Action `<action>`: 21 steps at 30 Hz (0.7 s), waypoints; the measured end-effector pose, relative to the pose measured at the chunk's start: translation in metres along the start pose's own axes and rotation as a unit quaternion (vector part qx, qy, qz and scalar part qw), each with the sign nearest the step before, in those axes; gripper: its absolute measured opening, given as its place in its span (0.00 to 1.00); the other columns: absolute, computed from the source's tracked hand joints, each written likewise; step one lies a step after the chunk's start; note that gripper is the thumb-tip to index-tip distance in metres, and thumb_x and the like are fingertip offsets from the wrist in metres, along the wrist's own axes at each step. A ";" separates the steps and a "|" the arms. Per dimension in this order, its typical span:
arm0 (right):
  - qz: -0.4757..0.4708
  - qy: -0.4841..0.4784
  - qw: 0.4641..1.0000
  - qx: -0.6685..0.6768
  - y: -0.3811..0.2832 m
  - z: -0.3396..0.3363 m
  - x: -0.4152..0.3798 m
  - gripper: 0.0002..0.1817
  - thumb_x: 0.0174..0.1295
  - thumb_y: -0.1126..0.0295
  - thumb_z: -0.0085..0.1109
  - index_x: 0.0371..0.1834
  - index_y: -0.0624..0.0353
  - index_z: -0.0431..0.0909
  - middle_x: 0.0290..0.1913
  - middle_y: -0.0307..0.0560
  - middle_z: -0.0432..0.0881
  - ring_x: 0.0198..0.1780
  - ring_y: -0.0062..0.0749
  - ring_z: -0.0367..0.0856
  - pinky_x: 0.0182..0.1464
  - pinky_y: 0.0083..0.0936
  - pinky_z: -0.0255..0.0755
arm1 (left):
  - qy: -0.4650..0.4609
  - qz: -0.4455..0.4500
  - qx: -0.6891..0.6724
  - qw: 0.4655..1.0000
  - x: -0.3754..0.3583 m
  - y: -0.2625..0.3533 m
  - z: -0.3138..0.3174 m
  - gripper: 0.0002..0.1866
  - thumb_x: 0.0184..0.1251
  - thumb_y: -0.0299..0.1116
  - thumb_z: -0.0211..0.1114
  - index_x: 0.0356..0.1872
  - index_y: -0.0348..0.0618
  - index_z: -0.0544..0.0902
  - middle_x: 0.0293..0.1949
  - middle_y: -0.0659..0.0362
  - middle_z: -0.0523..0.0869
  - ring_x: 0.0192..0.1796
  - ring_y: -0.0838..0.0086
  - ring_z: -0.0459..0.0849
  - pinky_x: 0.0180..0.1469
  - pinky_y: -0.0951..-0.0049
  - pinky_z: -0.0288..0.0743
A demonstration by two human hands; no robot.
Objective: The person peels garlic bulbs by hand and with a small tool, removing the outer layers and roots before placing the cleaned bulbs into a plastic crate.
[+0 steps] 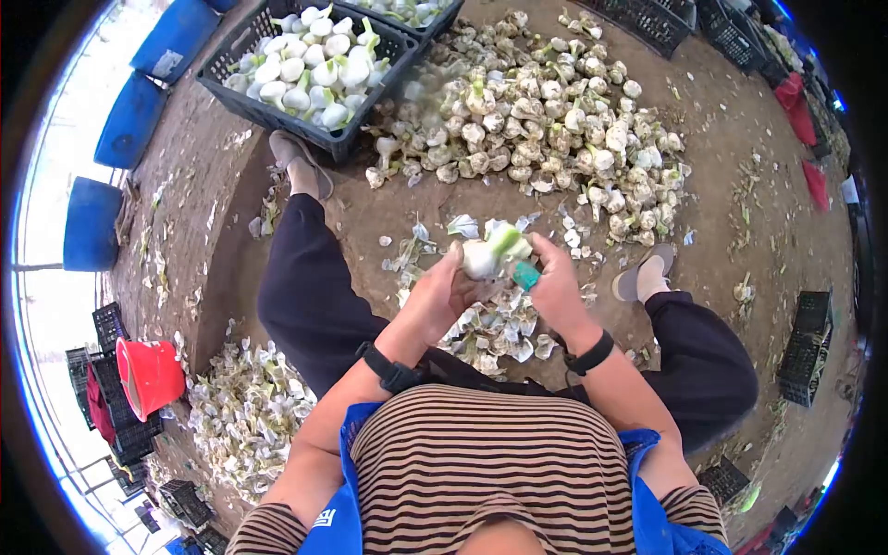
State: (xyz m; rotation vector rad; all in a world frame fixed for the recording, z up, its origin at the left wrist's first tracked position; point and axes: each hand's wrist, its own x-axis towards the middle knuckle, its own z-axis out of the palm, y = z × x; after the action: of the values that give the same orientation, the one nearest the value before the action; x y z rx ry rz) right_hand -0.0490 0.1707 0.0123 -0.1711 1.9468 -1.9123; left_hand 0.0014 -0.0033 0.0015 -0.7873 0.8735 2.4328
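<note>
A white garlic bulb (480, 260) with a green stem is held between my two hands, above the ground between my legs. My left hand (438, 294) has its fingers closed round the bulb's left side. At the stem side, my right hand (553, 283) pinches the stem and loose skin, with green tape round one finger. Peeled skins (495, 333) lie on the ground below both hands. Beyond them spreads a large pile of unpeeled garlic bulbs (555, 120). A black crate (340, 142) at the upper left holds cleaned white bulbs.
Another black crate (444, 20) stands behind the first. Blue barrels (92, 225) line the left side. A red bucket (159, 375) stands at the lower left near a heap of skins (245, 416). Black crates (805, 351) sit at the right. My feet flank the pile.
</note>
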 end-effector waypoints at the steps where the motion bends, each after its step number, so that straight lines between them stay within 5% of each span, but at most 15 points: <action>1: -0.030 0.000 0.999 -0.036 -0.002 0.001 -0.003 0.11 0.56 0.78 0.58 0.43 0.64 0.76 0.35 0.39 0.81 0.36 0.18 0.76 0.40 0.20 0.70 | -0.021 0.045 0.019 0.999 -0.004 -0.001 0.004 0.24 0.69 0.48 0.54 0.54 0.37 0.72 0.47 0.55 0.80 0.47 0.68 0.80 0.48 0.68 0.76; 2: -0.060 -0.001 0.996 -0.072 -0.003 0.002 -0.005 0.08 0.56 0.78 0.58 0.40 0.63 0.76 0.34 0.32 0.79 0.34 0.14 0.74 0.38 0.19 0.69 | -0.041 0.089 0.037 0.995 -0.008 -0.003 0.007 0.24 0.68 0.47 0.56 0.55 0.36 0.71 0.48 0.56 0.80 0.49 0.70 0.80 0.50 0.68 0.75; 4: -0.072 0.008 0.995 -0.064 -0.004 0.003 -0.008 0.07 0.55 0.77 0.59 0.37 0.62 0.76 0.33 0.37 0.80 0.33 0.18 0.74 0.38 0.20 0.69 | -0.033 0.106 0.041 0.993 -0.010 -0.005 0.007 0.25 0.66 0.43 0.60 0.57 0.36 0.70 0.51 0.57 0.79 0.51 0.72 0.79 0.53 0.68 0.74; 7: -0.100 0.083 0.970 -0.204 0.001 -0.008 -0.002 0.10 0.54 0.76 0.61 0.39 0.60 0.76 0.31 0.45 0.81 0.34 0.31 0.79 0.40 0.25 0.70 | -0.085 0.034 0.030 0.995 -0.025 -0.001 0.017 0.29 0.63 0.40 0.63 0.61 0.37 0.67 0.52 0.55 0.78 0.52 0.70 0.79 0.56 0.68 0.74; 9: -0.030 0.146 0.897 -0.415 0.024 -0.031 0.017 0.20 0.51 0.73 0.64 0.49 0.60 0.72 0.44 0.57 0.80 0.42 0.49 0.80 0.43 0.38 0.72 | -0.125 0.024 0.025 0.992 -0.035 0.001 0.020 0.29 0.63 0.40 0.62 0.62 0.38 0.66 0.52 0.54 0.78 0.52 0.70 0.80 0.55 0.69 0.75; 10: -0.031 0.146 0.897 -0.415 0.024 -0.038 0.016 0.20 0.51 0.73 0.64 0.49 0.60 0.72 0.44 0.57 0.80 0.42 0.49 0.80 0.43 0.38 0.72 | -0.165 0.020 0.020 0.986 -0.036 0.003 0.020 0.29 0.64 0.40 0.62 0.62 0.39 0.66 0.53 0.53 0.78 0.52 0.70 0.80 0.54 0.70 0.76; 12: 0.070 0.009 0.865 -0.497 0.020 -0.046 0.012 0.28 0.52 0.67 0.65 0.57 0.56 0.68 0.54 0.58 0.75 0.51 0.54 0.76 0.49 0.43 0.71 | -0.130 0.005 0.005 0.991 -0.027 0.002 0.009 0.27 0.65 0.43 0.60 0.61 0.41 0.67 0.53 0.53 0.78 0.51 0.70 0.81 0.51 0.71 0.78; 13: -0.036 -0.001 0.851 -0.523 0.027 -0.044 0.007 0.27 0.54 0.62 0.65 0.57 0.56 0.70 0.58 0.56 0.72 0.54 0.56 0.74 0.54 0.40 0.69 | -0.098 0.025 0.006 0.995 -0.022 -0.001 0.001 0.26 0.66 0.44 0.59 0.60 0.41 0.68 0.54 0.52 0.79 0.52 0.68 0.80 0.52 0.71 0.78; 14: -0.035 -0.003 0.852 -0.523 0.027 -0.042 0.005 0.27 0.54 0.62 0.65 0.57 0.56 0.70 0.58 0.56 0.72 0.54 0.56 0.74 0.54 0.40 0.69 | -0.066 0.044 0.007 0.997 -0.018 -0.003 -0.005 0.25 0.67 0.46 0.57 0.60 0.42 0.70 0.54 0.51 0.79 0.54 0.67 0.80 0.53 0.70 0.78; 17: -0.181 -0.008 0.966 -0.183 -0.015 -0.014 0.002 0.18 0.52 0.65 0.65 0.46 0.58 0.78 0.48 0.53 0.79 0.50 0.48 0.77 0.53 0.33 0.70 | -0.049 0.041 -0.009 0.998 -0.017 -0.004 -0.007 0.25 0.67 0.49 0.57 0.58 0.42 0.71 0.51 0.55 0.80 0.51 0.69 0.80 0.52 0.68 0.77; 21: -0.195 -0.037 0.947 -0.253 -0.031 0.007 0.001 0.10 0.50 0.77 0.60 0.37 0.61 0.80 0.33 0.48 0.81 0.38 0.40 0.81 0.41 0.28 0.74 | -0.052 0.058 0.044 0.996 -0.015 -0.005 -0.007 0.27 0.64 0.53 0.59 0.55 0.43 0.73 0.48 0.58 0.80 0.47 0.72 0.80 0.49 0.68 0.76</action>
State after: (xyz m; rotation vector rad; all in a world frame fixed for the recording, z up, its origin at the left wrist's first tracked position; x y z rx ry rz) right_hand -0.0532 0.1622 0.0422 -0.8157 2.4524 -1.5329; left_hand 0.0178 -0.0070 0.0044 -0.5867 1.0036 2.4903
